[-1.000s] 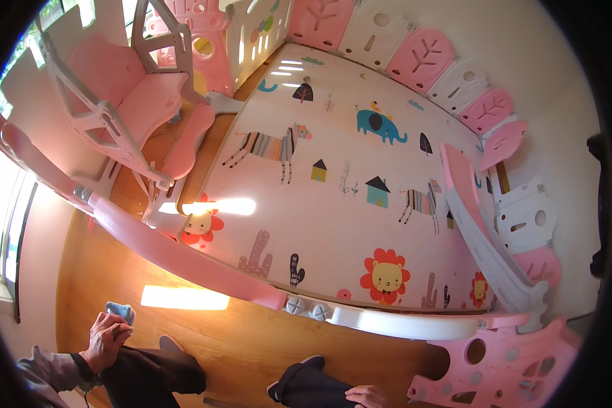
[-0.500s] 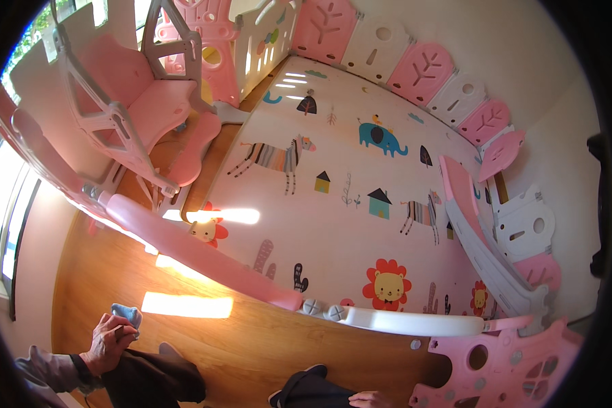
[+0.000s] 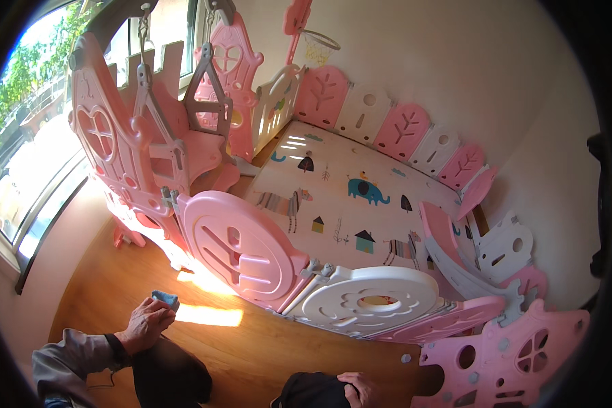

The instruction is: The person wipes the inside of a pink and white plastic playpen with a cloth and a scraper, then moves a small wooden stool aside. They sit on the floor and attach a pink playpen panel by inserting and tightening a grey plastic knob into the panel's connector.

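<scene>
Wooden floor (image 3: 265, 347), small blue cloth (image 3: 164, 299)

Lying inside fence panels (image 3: 360, 112): play mat (image 3: 347, 204). Standing left of mat: swing frame (image 3: 149, 136). Sitting right of mat: slide (image 3: 455, 251).

Left hand (image 3: 145, 324) curled, apparently gripping; right hand (image 3: 358, 389) rests on knee.

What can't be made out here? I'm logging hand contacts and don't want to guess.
Head view only:
- Blue cloth: mostly covered by the left hand, so its size and shape are unclear.
- Right hand: cut off by the lower edge, resting on a dark knee; grip unreadable.
- Play mat: near edge hidden behind the pink panel and white panel.
</scene>
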The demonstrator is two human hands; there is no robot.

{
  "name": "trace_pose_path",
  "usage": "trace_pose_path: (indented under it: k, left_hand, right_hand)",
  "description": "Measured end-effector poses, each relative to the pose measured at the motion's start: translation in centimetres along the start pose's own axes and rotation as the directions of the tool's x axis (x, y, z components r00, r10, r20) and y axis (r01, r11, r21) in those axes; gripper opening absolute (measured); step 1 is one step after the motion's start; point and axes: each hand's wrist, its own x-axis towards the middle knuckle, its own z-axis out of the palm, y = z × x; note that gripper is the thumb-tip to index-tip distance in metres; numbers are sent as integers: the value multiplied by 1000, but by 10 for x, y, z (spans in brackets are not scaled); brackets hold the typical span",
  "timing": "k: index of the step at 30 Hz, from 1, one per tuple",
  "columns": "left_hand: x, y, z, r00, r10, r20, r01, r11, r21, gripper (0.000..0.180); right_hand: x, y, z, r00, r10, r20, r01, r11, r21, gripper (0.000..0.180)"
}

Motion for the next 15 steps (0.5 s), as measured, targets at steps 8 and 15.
trace_pose_path:
  k: [8,15]
  left_hand:
    - [7,19,12,997,18,-80,-24,997,-77,14]
    - [-8,74,-49,953,-218,-209,98,880,-465,12]
  right_hand:
    - [2,21,27,998,-63,-8,62,995,-84,23]
    - [-19,-6,37,967,-158,-202,69,919,-389,22]
